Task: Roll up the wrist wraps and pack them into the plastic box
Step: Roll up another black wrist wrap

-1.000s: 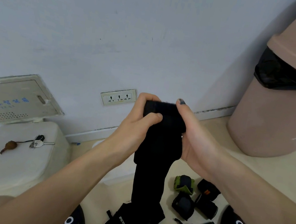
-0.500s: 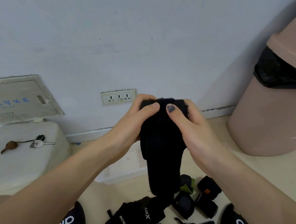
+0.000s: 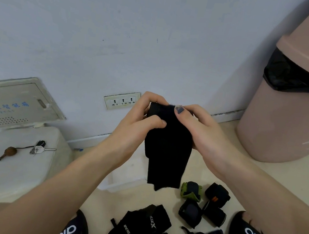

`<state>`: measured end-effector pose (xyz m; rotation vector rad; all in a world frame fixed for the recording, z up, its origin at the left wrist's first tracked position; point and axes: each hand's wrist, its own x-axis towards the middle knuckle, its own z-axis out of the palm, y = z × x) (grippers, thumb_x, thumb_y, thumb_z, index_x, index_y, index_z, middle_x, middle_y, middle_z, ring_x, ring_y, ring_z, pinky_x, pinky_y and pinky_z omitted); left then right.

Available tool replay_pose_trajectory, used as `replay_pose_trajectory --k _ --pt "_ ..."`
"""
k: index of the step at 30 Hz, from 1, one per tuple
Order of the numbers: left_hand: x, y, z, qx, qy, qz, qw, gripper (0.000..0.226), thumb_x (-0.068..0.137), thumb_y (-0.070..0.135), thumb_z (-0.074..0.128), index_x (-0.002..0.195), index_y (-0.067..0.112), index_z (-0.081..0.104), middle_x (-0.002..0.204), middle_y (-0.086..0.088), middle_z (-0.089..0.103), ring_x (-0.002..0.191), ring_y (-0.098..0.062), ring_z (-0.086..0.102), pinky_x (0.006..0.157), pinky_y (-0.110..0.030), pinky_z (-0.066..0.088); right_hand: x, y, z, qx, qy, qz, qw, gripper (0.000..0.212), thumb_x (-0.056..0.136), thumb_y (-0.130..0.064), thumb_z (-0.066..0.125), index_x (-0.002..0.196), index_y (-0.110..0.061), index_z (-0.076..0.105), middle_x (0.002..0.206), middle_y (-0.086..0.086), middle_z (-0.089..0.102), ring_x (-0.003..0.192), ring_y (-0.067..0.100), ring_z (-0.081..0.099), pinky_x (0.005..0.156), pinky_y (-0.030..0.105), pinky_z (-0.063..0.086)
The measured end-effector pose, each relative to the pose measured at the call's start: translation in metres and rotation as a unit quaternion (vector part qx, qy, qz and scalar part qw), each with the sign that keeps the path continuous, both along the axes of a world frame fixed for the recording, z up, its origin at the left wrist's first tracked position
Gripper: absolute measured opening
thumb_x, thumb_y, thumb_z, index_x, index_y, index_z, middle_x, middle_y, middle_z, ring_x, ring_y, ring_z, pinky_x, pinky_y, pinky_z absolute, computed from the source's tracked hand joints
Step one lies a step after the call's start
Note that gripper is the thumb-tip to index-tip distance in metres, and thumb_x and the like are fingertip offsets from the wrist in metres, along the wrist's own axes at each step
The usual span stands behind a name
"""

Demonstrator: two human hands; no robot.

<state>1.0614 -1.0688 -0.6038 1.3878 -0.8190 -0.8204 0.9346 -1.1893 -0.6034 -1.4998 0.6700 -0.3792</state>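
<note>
Since a second ago the hanging tail of the black wrist wrap (image 3: 166, 150) has grown shorter, its end now off the floor at centre frame. Your left hand (image 3: 140, 126) and right hand (image 3: 203, 132) both keep a closed grip on its rolled top, thumbs pressed on the fabric. Rolled wraps (image 3: 204, 204) lie on the floor at lower right, the plastic box (image 3: 120, 181) behind your left forearm

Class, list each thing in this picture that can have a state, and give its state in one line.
black wrist wrap: partly rolled at the top, tail hanging
left hand: grips the roll
right hand: grips the roll
rolled wraps: four, rolled, on the floor
unrolled wraps: loose on the floor
pink bin: upright, black liner fitted
keys: lying on the white lid
</note>
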Motion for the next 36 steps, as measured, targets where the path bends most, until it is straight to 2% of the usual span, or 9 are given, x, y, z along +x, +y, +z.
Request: replay_pose_trajectory --k 3,6,10,13,16,22,27,31,36 --pt "-0.001 -0.003 -0.004 0.028 0.019 -0.001 0.999 0.024 0.085 0.033 0.059 0.109 0.036 0.058 0.107 0.009 0.067 0.101 -0.015 0.066 0.09 -0.038 0.051 -0.001 0.003 0.0 0.022 -0.023 -0.006 0.999 0.021 0.1 -0.042 0.064 0.112 -0.025 0.069 0.103 0.005 0.076 0.093 0.021 0.077 0.08 0.038 0.06" --pt "-0.007 -0.006 -0.009 0.064 0.061 0.012 0.996 0.035 0.086 0.055 0.059 0.116 0.038 0.057 0.114 0.01 0.07 0.113 -0.017 0.07 0.102 -0.051 0.055 -0.002 0.005 0.0 0.027 -0.039 -0.023 0.999 0.016 0.1 -0.036 0.066 0.111 -0.025 0.069 0.103 0.009 0.075 0.094 0.023 0.076 0.08 0.037 0.061" --pt "-0.008 -0.005 -0.009 0.055 0.058 0.03 0.996 0.018 0.091 0.039 0.063 0.108 0.04 0.06 0.108 0.008 0.071 0.106 -0.016 0.071 0.09 -0.044 0.057 -0.003 0.008 -0.003 0.052 -0.054 -0.021 0.997 0.015 0.1 -0.031 0.067 0.114 -0.026 0.068 0.11 0.013 0.072 0.1 0.026 0.075 0.086 0.043 0.063" --pt "-0.006 -0.004 -0.008 0.029 0.056 0.024 0.998 0.021 0.09 0.025 0.062 0.107 0.037 0.06 0.102 0.007 0.069 0.096 -0.018 0.069 0.082 -0.04 0.055 -0.003 0.009 -0.002 0.059 -0.045 -0.014 0.997 0.014 0.1 -0.033 0.065 0.114 -0.029 0.067 0.11 0.007 0.072 0.102 0.021 0.074 0.094 0.047 0.061" --pt "-0.006 -0.002 -0.004 0.009 0.037 0.005 0.999 0.028 0.088 0.016 0.06 0.107 0.036 0.059 0.099 0.007 0.066 0.096 -0.019 0.065 0.081 -0.038 0.053 -0.001 0.009 -0.001 0.062 -0.019 -0.007 0.998 0.02 0.1 -0.047 0.06 0.116 -0.036 0.064 0.111 -0.003 0.073 0.1 0.015 0.075 0.094 0.048 0.061" --pt "-0.005 -0.003 -0.002 0.006 0.053 0.001 0.999 0.034 0.078 0.016 0.056 0.108 0.034 0.057 0.104 0.002 0.064 0.095 -0.019 0.063 0.079 -0.036 0.05 -0.001 0.01 -0.001 0.021 -0.038 -0.02 0.999 0.013 0.101 -0.043 0.062 0.108 -0.034 0.068 0.104 0.001 0.075 0.097 0.021 0.075 0.09 0.05 0.062" --pt "-0.006 -0.006 -0.003 0.074 0.102 0.01 0.992 0.049 0.088 0.054 0.055 0.128 0.026 0.05 0.13 -0.007 0.064 0.116 -0.024 0.068 0.099 -0.051 0.055 -0.003 0.011 -0.005 -0.005 -0.06 -0.018 0.998 0.013 0.101 -0.03 0.066 0.113 -0.032 0.067 0.11 0.004 0.072 0.103 0.022 0.073 0.092 0.049 0.062" --pt "-0.004 -0.005 -0.003 0.067 0.094 0.023 0.993 0.025 0.097 0.037 0.059 0.12 0.027 0.054 0.114 -0.004 0.065 0.097 -0.019 0.069 0.076 -0.04 0.053 -0.005 0.013 -0.005 -0.012 -0.075 -0.011 0.997 0.019 0.099 -0.022 0.068 0.116 -0.03 0.067 0.112 0.004 0.071 0.105 0.02 0.072 0.091 0.043 0.062" --pt "0.0 -0.001 0.001 0.033 0.097 0.02 0.995 0.022 0.084 0.022 0.06 0.103 0.032 0.06 0.1 -0.002 0.063 0.084 -0.017 0.064 0.071 -0.036 0.046 -0.004 0.007 0.0 0.031 -0.036 0.03 0.998 0.027 0.094 -0.033 0.072 0.119 -0.042 0.066 0.116 0.008 0.07 0.106 0.021 0.073 0.094 0.042 0.059"
